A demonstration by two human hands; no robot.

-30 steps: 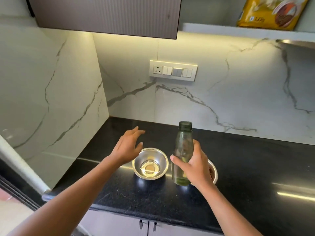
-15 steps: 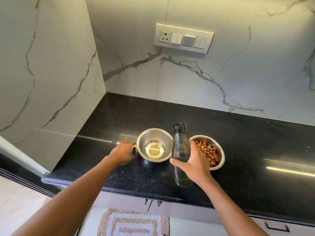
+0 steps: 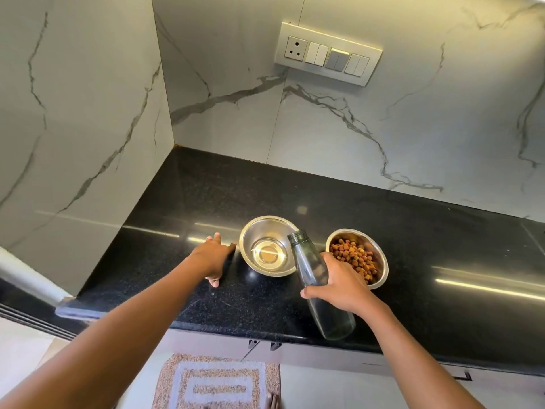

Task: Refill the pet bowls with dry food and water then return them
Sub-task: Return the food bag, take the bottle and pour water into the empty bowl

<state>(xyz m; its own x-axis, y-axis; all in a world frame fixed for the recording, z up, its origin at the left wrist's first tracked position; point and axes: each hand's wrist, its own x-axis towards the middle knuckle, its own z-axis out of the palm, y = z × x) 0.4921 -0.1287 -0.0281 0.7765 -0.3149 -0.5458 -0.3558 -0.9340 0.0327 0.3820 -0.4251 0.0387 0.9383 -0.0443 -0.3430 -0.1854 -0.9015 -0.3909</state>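
Two steel bowls stand side by side on the black counter (image 3: 206, 196). The left bowl (image 3: 245, 234) holds a little clear water at its bottom. The right bowl (image 3: 382, 262) holds brown dry food. My right hand (image 3: 342, 286) grips a clear glass bottle (image 3: 309, 261) around its middle. The bottle has no cap and leans left, its mouth over the left bowl's right rim, with little water visible inside it. My left hand (image 3: 211, 256) lies palm down on the counter just left of the water bowl, with nothing visible in it.
Marble walls close off the counter at the back and left. A switch panel (image 3: 327, 54) is on the back wall. The counter's front edge runs just below the bottle's base. A patterned mat (image 3: 215, 382) lies on the floor below, in front of cabinet doors.
The view dropped toward the counter. My left hand came down from above the bowl onto the counter. The bottle went from upright to leaning toward the water bowl.
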